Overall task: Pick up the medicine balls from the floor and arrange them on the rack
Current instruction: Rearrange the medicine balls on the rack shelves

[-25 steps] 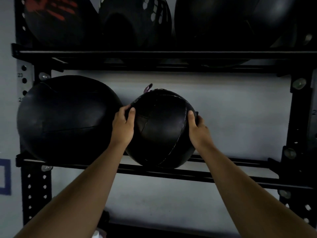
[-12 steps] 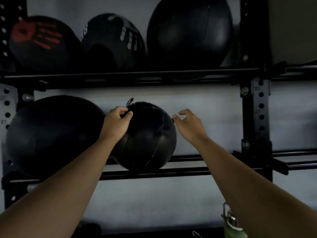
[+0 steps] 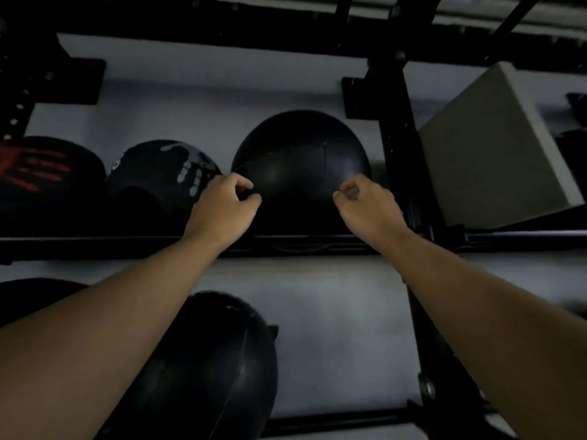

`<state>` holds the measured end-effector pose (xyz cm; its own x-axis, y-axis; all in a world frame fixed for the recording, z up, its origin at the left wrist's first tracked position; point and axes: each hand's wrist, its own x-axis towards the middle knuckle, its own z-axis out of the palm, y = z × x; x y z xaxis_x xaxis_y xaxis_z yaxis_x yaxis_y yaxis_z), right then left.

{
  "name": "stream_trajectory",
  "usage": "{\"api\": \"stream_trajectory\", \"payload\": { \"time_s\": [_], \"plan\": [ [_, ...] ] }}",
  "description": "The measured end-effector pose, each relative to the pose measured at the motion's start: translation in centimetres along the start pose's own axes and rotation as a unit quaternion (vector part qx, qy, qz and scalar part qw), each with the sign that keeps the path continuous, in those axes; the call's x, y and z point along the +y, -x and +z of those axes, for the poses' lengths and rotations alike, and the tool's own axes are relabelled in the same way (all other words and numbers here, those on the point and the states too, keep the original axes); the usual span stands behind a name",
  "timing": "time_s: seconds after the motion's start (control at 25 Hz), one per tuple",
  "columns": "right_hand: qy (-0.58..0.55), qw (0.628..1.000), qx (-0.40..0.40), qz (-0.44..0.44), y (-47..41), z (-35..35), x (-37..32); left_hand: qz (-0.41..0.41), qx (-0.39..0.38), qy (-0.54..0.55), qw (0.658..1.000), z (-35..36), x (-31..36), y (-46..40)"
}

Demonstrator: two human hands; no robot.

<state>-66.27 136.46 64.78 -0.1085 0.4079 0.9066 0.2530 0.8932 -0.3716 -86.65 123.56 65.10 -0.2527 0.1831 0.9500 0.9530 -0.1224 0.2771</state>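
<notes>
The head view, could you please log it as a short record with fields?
upper shelf: three black medicine balls: red-handprint ball, white-handprint ball, plain large ball
lower shelf: one seamed ball, beside a dark one at the left edge
left hand: loosely curled, before the plain large ball, holding nothing
right hand: the same
right of upright: grey box

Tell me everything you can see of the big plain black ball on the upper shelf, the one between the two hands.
The large plain black medicine ball is round, smooth and slightly glossy, like leather or vinyl, with faint seam lines across its front and no visible print. It sits on the upper black metal rack shelf, rightmost in its row, beside the black ball with white handprint and left of a black upright post. The left hand and right hand, loosely curled, overlap its lower edges; contact is unclear.
</notes>
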Motion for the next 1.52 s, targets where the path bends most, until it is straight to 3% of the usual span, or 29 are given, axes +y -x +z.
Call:
{"api": "stream_trajectory", "payload": {
  "time_s": [0.32, 0.52, 0.76, 1.04, 1.2, 1.36, 1.52],
  "plan": [
    [-0.027, 0.997, 0.049, -0.061, -12.1, -2.3, 5.1, -0.019, 0.113, 0.018, 0.993, 5.1, 4.9, -10.2],
    [-0.066, 0.997, 0.032, -0.017, -16.5, -0.6, 7.9, -0.087, 0.093, 0.008, 0.992, 6.1, 4.3, -13.1],
    [-0.169, 0.985, 0.02, 0.03, -19.7, 1.8, 9.6, -0.1, 0.089, 0.083, 0.987, 8.6, 2.1, -14.7],
    [-0.331, 0.94, 0.026, 0.084, -20.6, 5.2, 10.8, -0.092, 0.129, 0.172, 0.972, 10.1, 0.3, -15.3],
    [-0.355, 0.932, 0.028, 0.07, -20.3, 5.5, 10.9, -0.134, 0.148, 0.165, 0.966, 10.2, 0.5, -15.2],
    [-0.385, 0.921, 0.014, 0.055, -19.1, 5.0, 11.1, -0.119, 0.137, 0.18, 0.967, 9.9, 0.7, -14.2],
    [-0.425, 0.904, 0.047, 0.021, -17.0, 3.8, 10.9, -0.095, 0.176, 0.266, 0.943, 9.7, 1.3, -12.4]
  ]
}}
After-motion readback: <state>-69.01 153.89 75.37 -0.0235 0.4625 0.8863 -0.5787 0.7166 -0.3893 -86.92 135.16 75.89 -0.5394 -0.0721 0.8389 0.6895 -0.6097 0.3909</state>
